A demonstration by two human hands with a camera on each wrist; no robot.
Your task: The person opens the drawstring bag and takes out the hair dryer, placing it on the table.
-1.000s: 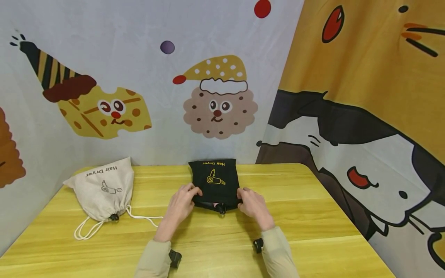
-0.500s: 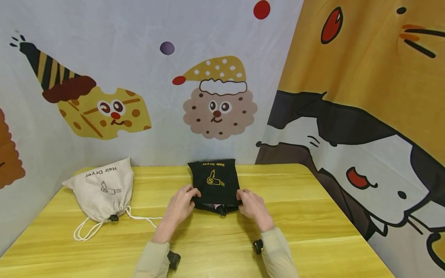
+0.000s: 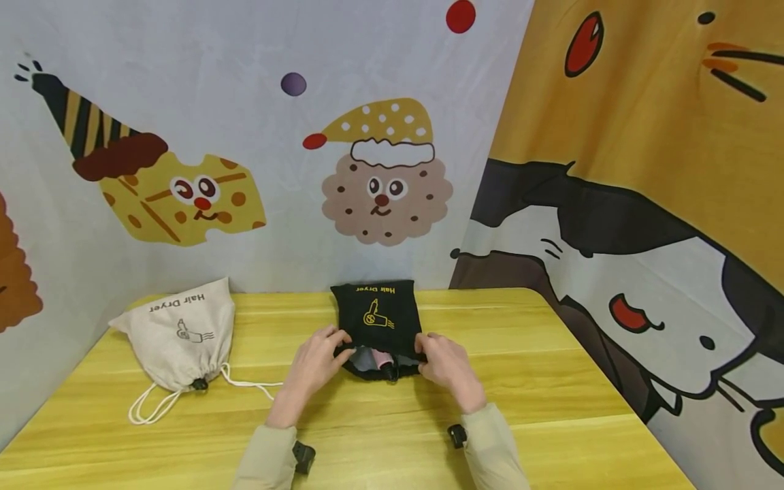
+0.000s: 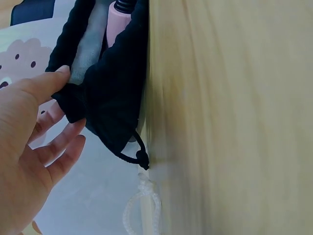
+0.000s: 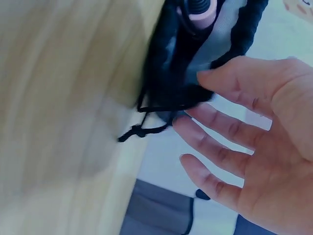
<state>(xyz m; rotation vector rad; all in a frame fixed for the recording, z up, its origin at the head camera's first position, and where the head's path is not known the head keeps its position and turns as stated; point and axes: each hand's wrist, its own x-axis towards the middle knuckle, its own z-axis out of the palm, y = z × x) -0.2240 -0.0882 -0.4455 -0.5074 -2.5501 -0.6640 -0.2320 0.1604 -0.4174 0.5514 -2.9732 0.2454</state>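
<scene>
A black drawstring bag (image 3: 378, 316) printed "Hair Dryer" in yellow lies on the table, its mouth toward me and parted. Inside the mouth shows a pink handle (image 3: 382, 358) with a black ribbed cord end; the rest is hidden by the cloth. My left hand (image 3: 315, 361) pinches the mouth's upper edge at the left corner between thumb and fingers, as the left wrist view (image 4: 44, 117) shows. At the right corner my right hand (image 3: 450, 364) pinches the edge likewise. Black cord loops (image 5: 142, 129) hang at the bag's sides.
A cream drawstring bag (image 3: 184, 327) with the same print, drawn closed by a black toggle (image 3: 199, 384), lies at the left. Its white cords (image 3: 150, 408) trail over the wooden table (image 3: 380, 442). A cartoon-printed cloth (image 3: 263, 258) hangs behind the table.
The black bag's mouth has been lifted wider, so more grey lining and pink handle show. Both hands stay at its corners; the left thumb has moved slightly toward the opening.
</scene>
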